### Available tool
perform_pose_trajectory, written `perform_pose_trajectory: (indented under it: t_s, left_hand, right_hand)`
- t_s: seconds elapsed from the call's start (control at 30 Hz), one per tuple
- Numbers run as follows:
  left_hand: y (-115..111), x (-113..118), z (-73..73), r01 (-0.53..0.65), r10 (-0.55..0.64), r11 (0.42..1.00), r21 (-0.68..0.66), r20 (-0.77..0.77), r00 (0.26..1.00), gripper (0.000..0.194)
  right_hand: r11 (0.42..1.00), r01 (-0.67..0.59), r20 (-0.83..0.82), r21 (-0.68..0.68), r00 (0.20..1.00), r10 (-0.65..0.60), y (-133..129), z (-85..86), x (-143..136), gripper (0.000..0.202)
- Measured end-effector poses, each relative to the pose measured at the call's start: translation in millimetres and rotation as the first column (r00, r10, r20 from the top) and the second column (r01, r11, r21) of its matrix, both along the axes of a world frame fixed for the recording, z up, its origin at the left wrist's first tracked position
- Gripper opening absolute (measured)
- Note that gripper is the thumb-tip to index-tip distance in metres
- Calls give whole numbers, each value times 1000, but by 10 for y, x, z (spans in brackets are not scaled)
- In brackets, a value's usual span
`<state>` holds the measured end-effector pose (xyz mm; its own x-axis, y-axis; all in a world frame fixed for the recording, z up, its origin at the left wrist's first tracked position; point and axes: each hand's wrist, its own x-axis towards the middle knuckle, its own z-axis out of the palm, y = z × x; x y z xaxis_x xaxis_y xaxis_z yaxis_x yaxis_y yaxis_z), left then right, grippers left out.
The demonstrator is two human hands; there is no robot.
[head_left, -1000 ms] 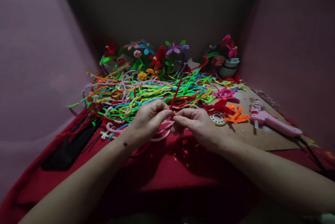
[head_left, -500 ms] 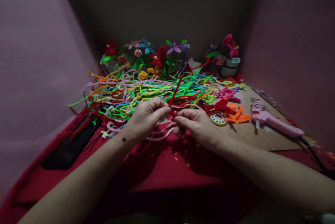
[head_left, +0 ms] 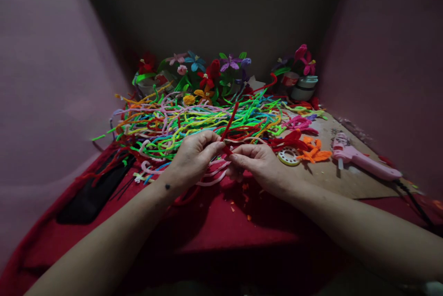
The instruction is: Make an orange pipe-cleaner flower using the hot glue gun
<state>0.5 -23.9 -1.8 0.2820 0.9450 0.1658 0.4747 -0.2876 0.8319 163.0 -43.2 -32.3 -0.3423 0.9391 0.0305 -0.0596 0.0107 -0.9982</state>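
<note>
Fingers are hiding the lower part of the red stem (head_left: pixel 230 121) — left hand (head_left: pixel 198 152) and right hand (head_left: pixel 258 163) are pinching it, its free end slanting up, away and rightward.

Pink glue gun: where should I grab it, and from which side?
Probably the middle of its handle, from above: it lies on the cardboard with that long handle stretched out to the right, uncovered on top. I'd stay off the pale nozzle, which points towards you and could be hot, and the black cord at the handle's far end.

Pipe cleaners (head_left: pixel 194 120) lie before the flowers (head_left: pixel 208 78), left of the glue gun (head_left: pixel 363 162)
</note>
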Motion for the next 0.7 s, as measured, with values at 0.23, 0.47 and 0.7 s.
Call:
perform_pose_trajectory:
  t_s: [0.23,0.47,0.7]
  left_hand:
    - [7,-2,33,37,-37,999,17,-3,999,24]
    - [-25,1,52,-43,49,990,134,-46,998,21]
    - [-59,31,66,-44,45,999,-21,68,997,17]
  right_hand:
    - [999,51,-11,-15,999,-51,9,-22,-15,20]
    - [1000,11,-90,12,996,-10,10,-33,5,22]
    - [1000,19,-80,-5,997,-20,21,-31,1,19]
